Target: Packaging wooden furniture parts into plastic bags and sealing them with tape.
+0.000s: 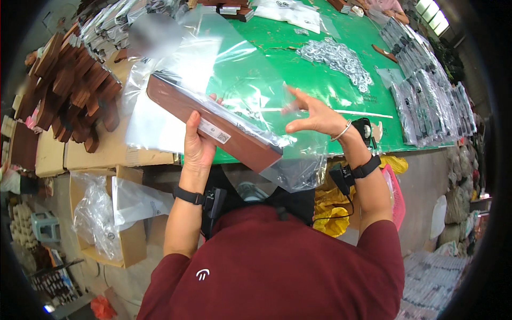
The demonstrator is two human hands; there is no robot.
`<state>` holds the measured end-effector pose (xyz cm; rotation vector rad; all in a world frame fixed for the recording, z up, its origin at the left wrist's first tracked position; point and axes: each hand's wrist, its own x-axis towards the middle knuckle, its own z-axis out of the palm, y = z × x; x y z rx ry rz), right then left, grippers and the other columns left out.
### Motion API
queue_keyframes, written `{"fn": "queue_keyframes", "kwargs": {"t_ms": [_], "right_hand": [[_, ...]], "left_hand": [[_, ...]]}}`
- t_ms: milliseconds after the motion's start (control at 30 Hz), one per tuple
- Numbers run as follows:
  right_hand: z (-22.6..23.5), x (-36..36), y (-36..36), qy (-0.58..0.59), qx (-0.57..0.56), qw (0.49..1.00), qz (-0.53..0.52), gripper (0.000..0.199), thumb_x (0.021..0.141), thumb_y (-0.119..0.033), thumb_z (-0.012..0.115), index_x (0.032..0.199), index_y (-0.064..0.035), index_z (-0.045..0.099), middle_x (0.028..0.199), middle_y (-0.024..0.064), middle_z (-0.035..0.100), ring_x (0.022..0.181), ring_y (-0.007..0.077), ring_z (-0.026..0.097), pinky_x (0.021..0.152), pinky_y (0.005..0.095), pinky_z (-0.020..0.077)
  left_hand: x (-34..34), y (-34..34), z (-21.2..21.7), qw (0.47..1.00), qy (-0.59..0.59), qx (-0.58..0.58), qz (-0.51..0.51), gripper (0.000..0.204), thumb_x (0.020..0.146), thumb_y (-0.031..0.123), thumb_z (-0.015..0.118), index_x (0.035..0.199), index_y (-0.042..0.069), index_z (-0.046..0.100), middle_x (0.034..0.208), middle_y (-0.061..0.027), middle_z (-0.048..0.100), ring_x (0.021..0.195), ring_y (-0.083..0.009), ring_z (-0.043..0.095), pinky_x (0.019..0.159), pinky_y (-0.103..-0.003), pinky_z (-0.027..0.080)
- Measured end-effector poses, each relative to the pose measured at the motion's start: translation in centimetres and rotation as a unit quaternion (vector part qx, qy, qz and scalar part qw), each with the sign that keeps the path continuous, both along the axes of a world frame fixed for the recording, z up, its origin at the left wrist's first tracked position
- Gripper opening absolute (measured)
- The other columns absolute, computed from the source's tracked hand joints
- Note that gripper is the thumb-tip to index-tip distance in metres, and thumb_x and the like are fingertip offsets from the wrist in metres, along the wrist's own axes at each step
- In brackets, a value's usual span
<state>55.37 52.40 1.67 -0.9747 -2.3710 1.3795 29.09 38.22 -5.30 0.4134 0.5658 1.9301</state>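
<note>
My left hand [199,148] grips a long reddish-brown wooden piece [176,105] at the near table edge. Its thumb lies on the near face beside a white label [214,131], and fingertips show behind. The piece slants from upper left to lower right. A large clear plastic bag [242,69] spreads behind it and past its lower right end; I cannot tell how much of the piece is inside. To the right, my right hand [319,116] is open with fingers spread, close to the bag's edge. Its fingertips are slightly blurred, and it holds nothing visible.
Brown wooden pieces [74,90] are stacked at left on cardboard [106,149]. A heap of small clear packets [338,58] lies on the green table [277,32]. Bagged items [426,106] line the right side. Below left stands a cardboard box [133,248] with plastic bags.
</note>
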Motion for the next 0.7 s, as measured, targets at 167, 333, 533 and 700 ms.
{"fn": "queue_keyframes", "kwargs": {"t_ms": [167, 333, 533, 700], "right_hand": [[5.8, -2.1, -2.7, 0.080, -0.038, 0.995, 0.036, 0.016, 0.084, -0.014, 0.077, 0.091, 0.0001, 0.074, 0.086, 0.0025, 0.071, 0.081, 0.0088, 0.063, 0.075, 0.0251, 0.0495], [6.5, -2.0, -2.8, 0.105, 0.035, 0.993, 0.034, 0.012, 0.087, -0.010, 0.071, 0.092, 0.0011, 0.070, 0.083, 0.0019, 0.068, 0.081, 0.0079, 0.058, 0.076, 0.0261, 0.0483], [2.9, -1.7, -0.2, 0.104, 0.049, 0.993, -0.013, 0.015, 0.085, -0.009, 0.071, 0.092, 0.0037, 0.067, 0.081, 0.0042, 0.066, 0.080, 0.0083, 0.056, 0.076, 0.0267, 0.0477], [1.9, -1.7, 2.8, 0.088, 0.181, 0.979, -0.010, 0.015, 0.083, -0.012, 0.072, 0.093, -0.0014, 0.071, 0.087, 0.0117, 0.072, 0.080, 0.0188, 0.066, 0.078, 0.0307, 0.0502]], "left_hand": [[-2.5, -1.6, -0.7, 0.999, 0.029, 0.023, 0.003, 0.077, 0.086, 0.034, 0.077, 0.146, 0.004, 0.039, 0.143, -0.0152, 0.050, 0.135, -0.0325, 0.045, 0.116, -0.046, 0.035], [-7.7, -3.7, 0.3, 0.974, 0.189, 0.002, 0.122, 0.091, 0.083, 0.025, 0.079, 0.157, 0.014, 0.027, 0.149, -0.0143, 0.046, 0.139, -0.0306, 0.041, 0.112, -0.043, 0.040], [-5.1, -2.4, -0.2, 0.788, 0.615, -0.020, -0.005, 0.096, 0.071, 0.010, 0.081, 0.155, 0.020, 0.035, 0.135, -0.0140, 0.058, 0.124, -0.0267, 0.057, 0.098, -0.036, 0.048], [-4.1, 0.9, -1.0, 0.636, 0.766, -0.060, 0.073, 0.035, 0.076, 0.009, 0.073, 0.110, 0.008, 0.068, 0.095, -0.0093, 0.065, 0.091, -0.0285, 0.061, 0.080, -0.037, 0.048]]}}
